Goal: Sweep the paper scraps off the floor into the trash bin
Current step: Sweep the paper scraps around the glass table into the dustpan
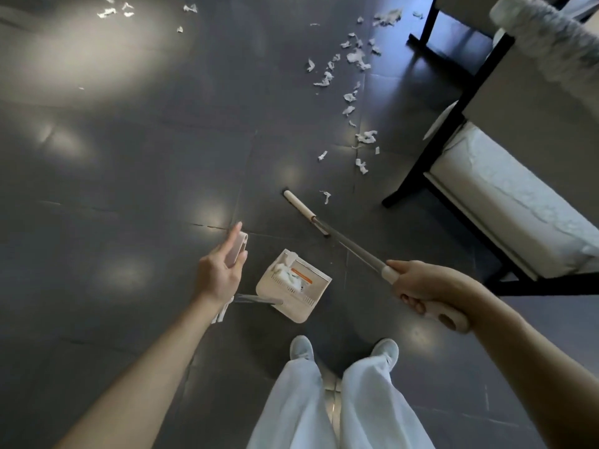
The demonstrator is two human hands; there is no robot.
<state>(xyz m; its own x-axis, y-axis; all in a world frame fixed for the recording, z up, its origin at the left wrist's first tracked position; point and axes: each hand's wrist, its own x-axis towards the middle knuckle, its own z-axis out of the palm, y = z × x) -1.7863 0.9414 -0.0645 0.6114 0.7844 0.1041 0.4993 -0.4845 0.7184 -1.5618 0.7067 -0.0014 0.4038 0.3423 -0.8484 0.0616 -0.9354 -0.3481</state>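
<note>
A cream dustpan [293, 286] stands on the dark tiled floor just ahead of my feet, with white paper scraps inside it. My left hand [218, 273] holds the top of its pale upright handle [239, 248] between thumb and fingers. My right hand [421, 288] grips the pink end of the broom handle. The grey shaft runs down and left to the broom head [303, 209], which rests on the floor beyond the dustpan. Loose paper scraps [355, 58] lie scattered ahead to the right, with a few more scraps [115, 9] at the far left. No trash bin is in view.
A black-framed seat with a white cushion [505, 202] stands at the right, close to the scraps. Another black frame leg [428, 27] is behind it. A pale fluffy object [551, 37] hangs at the top right. My shoes [301, 348] are right behind the dustpan.
</note>
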